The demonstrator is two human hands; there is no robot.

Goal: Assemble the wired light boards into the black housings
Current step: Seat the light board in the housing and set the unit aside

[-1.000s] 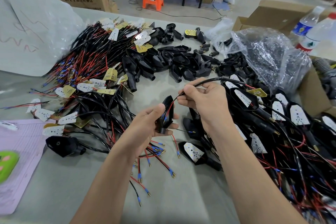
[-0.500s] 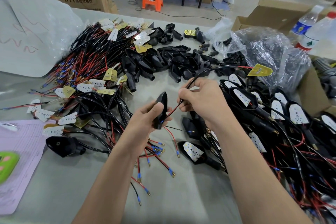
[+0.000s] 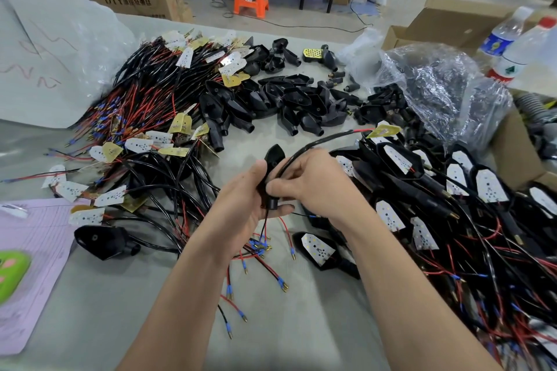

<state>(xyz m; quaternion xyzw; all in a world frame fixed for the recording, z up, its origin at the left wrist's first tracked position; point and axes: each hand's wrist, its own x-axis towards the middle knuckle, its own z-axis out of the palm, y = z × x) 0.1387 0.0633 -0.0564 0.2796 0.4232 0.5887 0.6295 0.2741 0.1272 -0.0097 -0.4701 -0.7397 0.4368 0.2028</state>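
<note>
Piles of parts covered the grey table [image 3: 105, 325]. On the left lay the wired light boards [image 3: 144, 117] in a big tangle. In the middle was a heap of empty black housings [image 3: 286, 102]. On the right were the done ones [image 3: 452, 190], each with a white board inside. I think they were sorted like that so each kind was easy to reach. A see-through bag [image 3: 437, 84] sat behind the done ones.

Watching from far away, I saw both hands close together over the middle of the table, touching. The left hand [image 3: 241, 205] was wrapped around one black housing [image 3: 272, 156]. It held the housing on end with the round neck down, I think so the wire could slide through. The right hand [image 3: 313, 184] pinched the black wire [image 3: 313, 144] right beside the housing. The wire bent up and away to the right. At its far end was a small yellow board [image 3: 387, 130], well apart from the housing, so it was not in yet. Thin red and black wires [image 3: 264, 224] hung below the neck. I judged the next job was to pull until the board sat inside. Pulling too hard could hurt the thin wires.
</note>
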